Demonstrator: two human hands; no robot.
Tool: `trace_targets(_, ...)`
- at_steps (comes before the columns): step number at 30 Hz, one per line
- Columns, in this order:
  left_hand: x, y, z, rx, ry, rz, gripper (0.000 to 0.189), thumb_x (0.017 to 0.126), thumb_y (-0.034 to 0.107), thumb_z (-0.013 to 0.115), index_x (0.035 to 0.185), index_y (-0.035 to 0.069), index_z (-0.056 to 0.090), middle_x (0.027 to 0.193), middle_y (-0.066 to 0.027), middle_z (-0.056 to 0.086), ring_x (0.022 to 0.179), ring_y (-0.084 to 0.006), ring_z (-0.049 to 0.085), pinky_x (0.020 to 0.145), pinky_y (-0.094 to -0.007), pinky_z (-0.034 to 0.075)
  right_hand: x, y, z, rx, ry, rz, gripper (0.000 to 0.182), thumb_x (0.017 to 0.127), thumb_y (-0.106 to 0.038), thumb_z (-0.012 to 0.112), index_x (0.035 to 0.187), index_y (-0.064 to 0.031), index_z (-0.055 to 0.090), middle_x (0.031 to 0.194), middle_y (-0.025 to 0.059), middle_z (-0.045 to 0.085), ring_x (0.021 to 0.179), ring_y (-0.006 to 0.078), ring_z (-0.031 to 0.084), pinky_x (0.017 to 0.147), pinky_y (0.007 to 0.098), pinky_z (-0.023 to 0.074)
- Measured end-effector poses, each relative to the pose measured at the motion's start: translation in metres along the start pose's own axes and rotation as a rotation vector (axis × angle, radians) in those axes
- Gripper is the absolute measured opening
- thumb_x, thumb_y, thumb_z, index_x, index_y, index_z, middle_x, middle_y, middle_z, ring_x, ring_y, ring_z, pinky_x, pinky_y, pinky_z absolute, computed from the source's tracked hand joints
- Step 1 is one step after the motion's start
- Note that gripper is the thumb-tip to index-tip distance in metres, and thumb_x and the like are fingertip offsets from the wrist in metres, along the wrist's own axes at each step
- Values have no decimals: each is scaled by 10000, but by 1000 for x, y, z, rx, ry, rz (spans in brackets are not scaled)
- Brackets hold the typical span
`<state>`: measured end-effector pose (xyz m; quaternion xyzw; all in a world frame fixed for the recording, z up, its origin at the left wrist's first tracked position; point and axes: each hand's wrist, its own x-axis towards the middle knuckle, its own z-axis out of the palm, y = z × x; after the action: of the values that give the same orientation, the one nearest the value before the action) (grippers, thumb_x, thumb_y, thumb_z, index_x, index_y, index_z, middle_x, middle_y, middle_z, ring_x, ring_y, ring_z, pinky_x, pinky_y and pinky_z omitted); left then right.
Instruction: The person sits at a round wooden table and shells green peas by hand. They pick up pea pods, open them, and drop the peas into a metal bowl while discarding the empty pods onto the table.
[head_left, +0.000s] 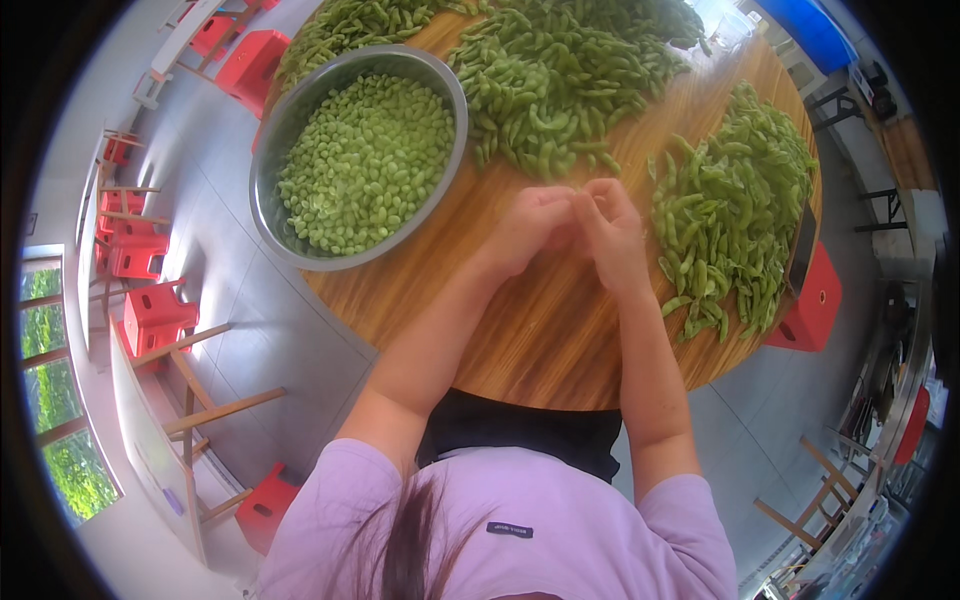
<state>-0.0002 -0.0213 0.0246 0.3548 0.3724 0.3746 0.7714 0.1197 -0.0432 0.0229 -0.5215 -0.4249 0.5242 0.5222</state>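
My left hand (536, 225) and my right hand (611, 225) meet at the fingertips above the wooden table (555, 337). Their fingers are bent and pinched together; whatever may be between them is too small or hidden to tell. To the left of my hands a round steel bowl (259, 214) holds many shelled green soybeans (367, 165). Just beyond my hands lies a large heap of green edamame pods (555, 82). Another pile of pods (739, 210), some looking flat, lies right of my right hand.
More pods (352, 26) lie behind the bowl. A clear plastic container (731, 30) stands at the table's far right. Near the right edge is a dark flat object (802, 247). Red plastic stools (251, 67) and a red stool (814, 304) stand around the table.
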Motion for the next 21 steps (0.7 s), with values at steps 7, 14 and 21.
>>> trace_targets(7, 4, -15, -8, 77, -32, 78, 100, 766, 98, 513, 668, 94, 495, 606, 15, 459, 495, -53, 366, 435, -204, 250, 4, 2, -12, -76, 1, 7, 174, 905, -202, 567, 886, -28, 570, 661, -33, 526, 587, 30, 461, 513, 196, 395)
trace_targets(14, 5, -13, -10, 66, 0, 117, 126, 817, 151, 527, 709, 86, 526, 603, 22, 461, 492, -41, 374, 434, -193, 259, -3, -1, -6, -386, 48, -208, 132, 902, -122, 527, 932, 0, 565, 662, 8, 543, 592, 48, 480, 530, 212, 407)
trace_targets(21, 5, -18, -6, 207, 110, 310, 241, 929, 216, 483, 742, 78, 546, 611, 38, 459, 508, -25, 373, 446, -180, 275, -1, 2, -7, -89, -74, -16, 151, 920, -160, 509, 920, -22, 569, 722, -7, 556, 597, 45, 477, 508, 194, 380)
